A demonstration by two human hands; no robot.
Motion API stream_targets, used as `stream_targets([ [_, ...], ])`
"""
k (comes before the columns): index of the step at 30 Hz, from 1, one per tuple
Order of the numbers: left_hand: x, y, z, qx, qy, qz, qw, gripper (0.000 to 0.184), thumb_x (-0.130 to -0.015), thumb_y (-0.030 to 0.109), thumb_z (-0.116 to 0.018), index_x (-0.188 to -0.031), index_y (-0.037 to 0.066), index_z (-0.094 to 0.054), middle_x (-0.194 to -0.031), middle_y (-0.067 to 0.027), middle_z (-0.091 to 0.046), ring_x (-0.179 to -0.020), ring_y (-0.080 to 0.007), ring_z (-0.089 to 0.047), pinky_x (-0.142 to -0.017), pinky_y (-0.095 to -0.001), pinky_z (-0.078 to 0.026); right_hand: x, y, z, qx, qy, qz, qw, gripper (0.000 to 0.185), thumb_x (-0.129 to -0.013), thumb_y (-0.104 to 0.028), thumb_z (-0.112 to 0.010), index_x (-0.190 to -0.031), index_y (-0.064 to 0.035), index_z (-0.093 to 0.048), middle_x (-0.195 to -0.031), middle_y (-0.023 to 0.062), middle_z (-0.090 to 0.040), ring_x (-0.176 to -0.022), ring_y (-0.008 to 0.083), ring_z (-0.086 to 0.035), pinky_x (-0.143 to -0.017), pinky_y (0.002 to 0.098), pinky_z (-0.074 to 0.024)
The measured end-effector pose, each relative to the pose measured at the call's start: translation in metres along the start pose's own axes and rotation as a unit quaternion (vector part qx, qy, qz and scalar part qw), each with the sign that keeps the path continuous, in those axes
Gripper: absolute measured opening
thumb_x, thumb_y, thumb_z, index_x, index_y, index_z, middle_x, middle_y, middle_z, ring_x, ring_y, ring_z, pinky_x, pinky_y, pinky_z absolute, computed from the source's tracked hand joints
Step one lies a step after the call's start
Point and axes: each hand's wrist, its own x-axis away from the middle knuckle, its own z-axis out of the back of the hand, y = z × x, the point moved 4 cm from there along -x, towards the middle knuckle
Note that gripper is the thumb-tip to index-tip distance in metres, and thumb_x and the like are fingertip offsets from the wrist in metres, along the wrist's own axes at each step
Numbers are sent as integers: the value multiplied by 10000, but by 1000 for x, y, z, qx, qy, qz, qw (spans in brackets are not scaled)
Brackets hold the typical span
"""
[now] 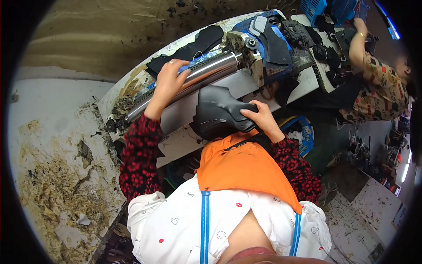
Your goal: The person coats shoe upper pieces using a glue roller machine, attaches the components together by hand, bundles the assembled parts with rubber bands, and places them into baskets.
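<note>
My right hand (262, 118) grips the edge of a black leather shoe upper (215, 110), thumb on top. The piece is curved, with a smooth sheen, and sits over my lap against the front of the machine. My left hand (169, 83) is open, its fingers spread over a long shiny metal roller (206, 69). Whether its fingertips touch the roller I cannot tell. Beyond the roller lies a flat black piece (206, 42).
More black pieces (274, 46) rest on the blue top at the roller's right end. A co-worker (378, 88) sits to the right, one arm reaching toward blue baskets (314, 11). A residue-caked white table (61, 176) is at left. Another blue basket (307, 136) stands by my right elbow.
</note>
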Motion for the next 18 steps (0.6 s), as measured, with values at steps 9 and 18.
stream_targets([
  [9,-66,-29,-55,61,-247,137,957,141,-785,112,-589,-858,13,-658,-871,-110,-669,-799,-296,-598,-722,-361,-468,9,-13,2,-79,-96,-9,992,189,-800,-69,-667,-963,10,-611,-836,43,-617,-738,93,-554,-690,200,-461],
  [18,-88,-13,-15,102,-143,-15,984,91,-753,36,-565,-750,8,-651,-848,-101,-623,-774,-277,-583,-710,-356,-465,-14,-19,0,44,-80,-27,995,268,-772,-25,-670,-1026,6,-590,-909,51,-604,-795,100,-540,-729,206,-450],
])
